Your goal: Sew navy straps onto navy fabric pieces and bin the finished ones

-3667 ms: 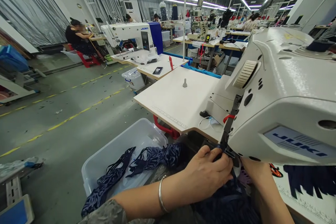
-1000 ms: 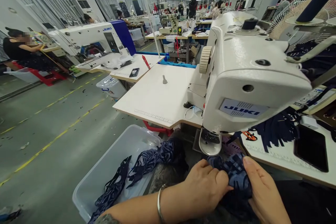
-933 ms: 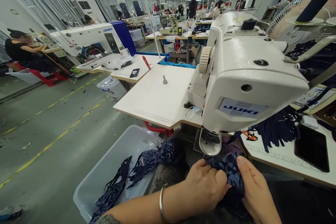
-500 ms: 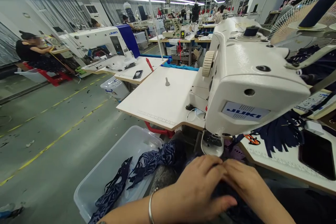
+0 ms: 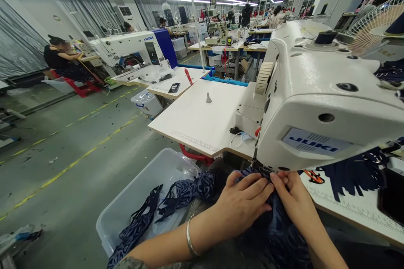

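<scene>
Navy patterned fabric (image 5: 274, 222) is bunched under the head of a white sewing machine (image 5: 315, 105) and hangs down toward my lap. My left hand (image 5: 244, 201), with a silver bangle on its wrist, is closed over the fabric beside the needle area, fingers bent and pressing it. Just right of it, my right hand (image 5: 293, 193) pinches the fabric's edge between thumb and fingers. The fingertips of both hands nearly meet below the machine head. What lies directly under the needle is mostly hidden.
A clear plastic bin (image 5: 126, 201) at lower left holds more navy fabric. Dark blue strips (image 5: 350, 172), orange-handled snips (image 5: 314, 176) and a black phone (image 5: 391, 197) lie on the right tabletop. A white table extension (image 5: 195, 117) stands ahead. A seated person (image 5: 63, 59) works far left.
Both hands have moved up to the machine's needle area, bringing the fabric under the head. More fabric shows between my forearms. The view has swung slightly right-to-left, with surroundings shifting rightward.
</scene>
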`<state>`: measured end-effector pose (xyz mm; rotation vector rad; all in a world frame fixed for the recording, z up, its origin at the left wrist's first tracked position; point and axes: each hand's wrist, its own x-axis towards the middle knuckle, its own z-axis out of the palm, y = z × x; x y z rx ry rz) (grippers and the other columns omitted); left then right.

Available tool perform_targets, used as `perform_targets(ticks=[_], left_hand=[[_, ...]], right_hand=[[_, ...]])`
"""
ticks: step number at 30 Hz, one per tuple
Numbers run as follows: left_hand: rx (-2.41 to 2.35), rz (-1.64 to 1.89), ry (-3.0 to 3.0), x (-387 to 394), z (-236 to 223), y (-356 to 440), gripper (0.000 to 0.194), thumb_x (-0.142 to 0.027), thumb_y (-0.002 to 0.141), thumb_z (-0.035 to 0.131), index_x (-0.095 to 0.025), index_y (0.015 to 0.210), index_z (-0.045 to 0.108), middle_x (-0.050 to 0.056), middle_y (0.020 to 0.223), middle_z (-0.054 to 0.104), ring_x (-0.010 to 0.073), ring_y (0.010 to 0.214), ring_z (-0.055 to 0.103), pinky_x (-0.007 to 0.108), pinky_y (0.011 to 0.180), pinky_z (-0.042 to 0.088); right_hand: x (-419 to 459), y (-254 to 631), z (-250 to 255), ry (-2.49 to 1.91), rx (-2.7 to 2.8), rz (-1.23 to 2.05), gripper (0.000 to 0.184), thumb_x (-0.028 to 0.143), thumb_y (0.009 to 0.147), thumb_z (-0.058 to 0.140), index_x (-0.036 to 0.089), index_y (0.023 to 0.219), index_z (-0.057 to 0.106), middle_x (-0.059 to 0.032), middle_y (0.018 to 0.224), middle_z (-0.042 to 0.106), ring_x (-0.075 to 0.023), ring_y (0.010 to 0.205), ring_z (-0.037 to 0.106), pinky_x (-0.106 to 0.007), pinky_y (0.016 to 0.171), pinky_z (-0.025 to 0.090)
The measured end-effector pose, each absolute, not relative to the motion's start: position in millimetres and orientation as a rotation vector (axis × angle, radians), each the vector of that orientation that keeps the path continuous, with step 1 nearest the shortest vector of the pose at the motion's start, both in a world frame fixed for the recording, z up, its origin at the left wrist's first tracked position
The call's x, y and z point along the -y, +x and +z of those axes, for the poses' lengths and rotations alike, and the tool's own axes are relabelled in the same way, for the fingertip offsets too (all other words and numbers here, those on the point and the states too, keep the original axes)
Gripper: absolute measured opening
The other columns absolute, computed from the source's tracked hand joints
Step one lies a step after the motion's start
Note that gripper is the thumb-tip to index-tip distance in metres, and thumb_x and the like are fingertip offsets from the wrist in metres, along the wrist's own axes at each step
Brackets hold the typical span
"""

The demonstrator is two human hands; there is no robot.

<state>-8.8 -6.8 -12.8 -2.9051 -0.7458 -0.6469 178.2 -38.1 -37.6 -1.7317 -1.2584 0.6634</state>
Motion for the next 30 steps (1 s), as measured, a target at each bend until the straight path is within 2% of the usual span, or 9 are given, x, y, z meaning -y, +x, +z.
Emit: perform_targets(ticks=[6,10,16,24,30], left_hand=[[0.833,-0.607,-2.794,7.1,-16.7,-1.6,0.037,-0.039,0.102,0.041,-0.026,0.135,0.050,0.002,0.131,0.058,0.0188,0.128,0.045,0.036,0.102,0.029],[0.883,-0.618,-2.759,7.9,-14.9,2.8,0.036,-0.038,0.103,0.040,-0.025,0.134,0.051,0.003,0.131,0.058,0.0192,0.127,0.045,0.037,0.102,0.028],[0.893,-0.633,-2.782,8.2,-11.5,3.6,0.036,-0.037,0.104,0.037,-0.024,0.135,0.049,0.001,0.131,0.057,0.0179,0.126,0.045,0.037,0.100,0.030],[0.891,-0.580,-2.782,8.2,-12.7,4.4,0.035,-0.038,0.103,0.039,-0.024,0.134,0.049,0.002,0.129,0.056,0.0187,0.126,0.045,0.036,0.099,0.032],[0.885,-0.670,-2.781,5.3,-12.6,4.3,0.034,-0.037,0.104,0.035,-0.021,0.129,0.053,0.001,0.126,0.058,0.0184,0.120,0.048,0.036,0.096,0.034]], right_hand=[[38.9,186.2,-42.6,-1.655,1.250,0.665,0.025,0.048,0.093,0.049,0.024,0.097,0.046,-0.0011,0.080,0.058,-0.0185,0.076,0.060,-0.030,0.072,0.047],[32.1,189.1,-47.0,-1.689,1.281,0.598,0.023,0.047,0.091,0.049,0.026,0.098,0.045,-0.0017,0.078,0.060,-0.0227,0.087,0.063,-0.033,0.079,0.047],[29.7,191.4,-46.8,-1.728,1.285,0.546,0.022,0.047,0.089,0.050,0.026,0.096,0.047,-0.0021,0.076,0.061,-0.0236,0.087,0.065,-0.033,0.077,0.048],[36.8,195.3,-45.8,-1.796,1.287,0.569,0.027,0.049,0.088,0.052,0.024,0.100,0.054,-0.0037,0.081,0.066,-0.0224,0.086,0.065,-0.031,0.074,0.049],[50.3,230.0,-44.8,-1.854,1.392,0.606,0.036,0.058,0.081,0.057,0.024,0.091,0.066,-0.0037,0.095,0.072,-0.0234,0.092,0.066,-0.028,0.079,0.051]])
